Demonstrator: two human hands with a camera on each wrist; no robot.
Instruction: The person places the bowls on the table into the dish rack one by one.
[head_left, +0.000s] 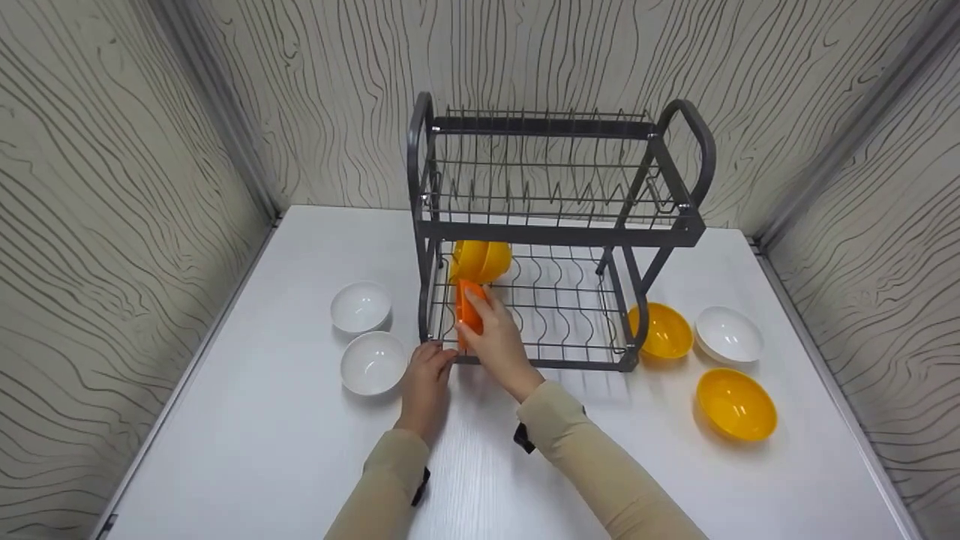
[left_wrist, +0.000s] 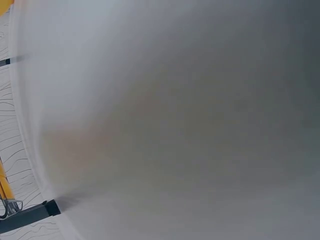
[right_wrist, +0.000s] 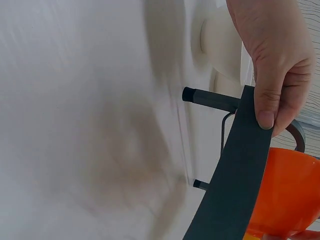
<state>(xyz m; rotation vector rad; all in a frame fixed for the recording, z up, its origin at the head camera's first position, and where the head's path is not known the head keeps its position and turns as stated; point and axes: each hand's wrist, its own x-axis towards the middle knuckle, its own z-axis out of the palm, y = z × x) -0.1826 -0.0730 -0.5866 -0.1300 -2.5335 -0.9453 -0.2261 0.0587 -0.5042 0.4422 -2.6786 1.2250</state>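
Note:
My right hand (head_left: 501,341) holds an orange bowl (head_left: 471,304) tilted on its side, at the left of the lower tier of a dark two-tier dish rack (head_left: 559,235). Just behind it, yellow bowls (head_left: 480,260) stand on edge in the same tier. The left hand (head_left: 426,382) grips the rack's front left corner. Seen from the right wrist, the left thumb presses on the front rail (right_wrist: 235,170), with the orange bowl (right_wrist: 287,195) beyond it. The left wrist view shows mostly blurred white tabletop.
Left of the rack sit two white bowls (head_left: 361,307). On its right are a yellow bowl (head_left: 664,332) close to the rack's side, a white bowl (head_left: 729,334) and another yellow bowl (head_left: 736,405). Wood-patterned panels (head_left: 337,97) surround the white table (head_left: 247,420).

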